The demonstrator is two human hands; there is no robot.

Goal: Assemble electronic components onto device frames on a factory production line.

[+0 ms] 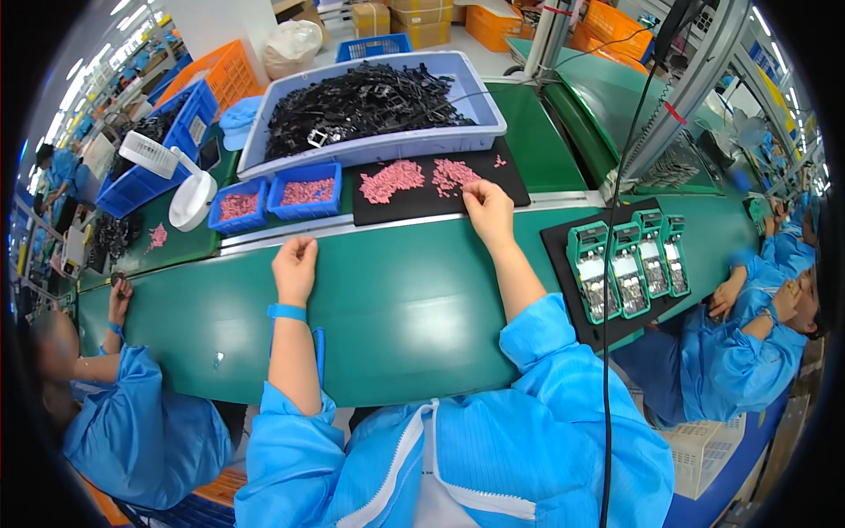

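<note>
My right hand (489,212) is at the near edge of a black mat (409,209), its fingers pinched together beside a heap of small pink pieces (451,176). A second pink heap (392,181) lies to its left on the same mat. Over the green work surface (396,299) hangs my left hand (295,270), fingers curled together, with a blue band (287,311) round the wrist. What either hand holds, if anything, is too small to make out. Left of the mat, two small blue bins (305,211) contain more pink pieces.
A large pale tub (378,154) of black plastic parts stands behind the mat. At right, several green-framed units (629,268) lie on a dark mat. A black cable (607,378) hangs down in front of me. Co-workers in blue sit at left (145,431) and right (731,352).
</note>
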